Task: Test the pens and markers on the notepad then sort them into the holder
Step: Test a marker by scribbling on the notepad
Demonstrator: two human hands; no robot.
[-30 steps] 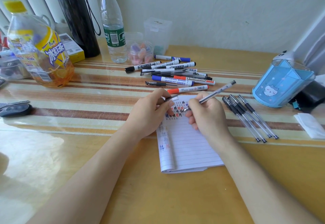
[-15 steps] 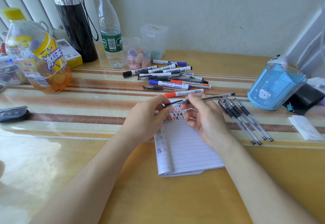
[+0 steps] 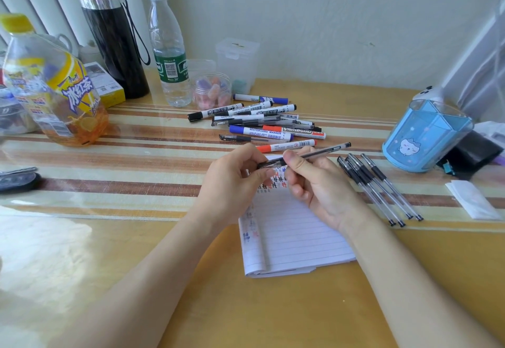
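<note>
**Pen gripped two-handed over notepad**

A bottle (image 3: 54, 88) labelled 冰红茶 stands at the table's (image 3: 273, 306) left edge. Before markers (image 3: 259, 132) reading "WHITEBOARD MARKER", the left hand (image 3: 232, 181) pinches a pen's (image 3: 314, 153) dark end and the right hand (image 3: 317, 183) grips its barrel, above the notepad's (image 3: 295, 238) far edge. The blue holder (image 3: 426, 134) sits near the right edge.

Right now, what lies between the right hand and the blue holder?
Black-capped gel pens, side by side, lie between the right hand, which grips a pen, and the blue holder; the head view shows them.
</note>
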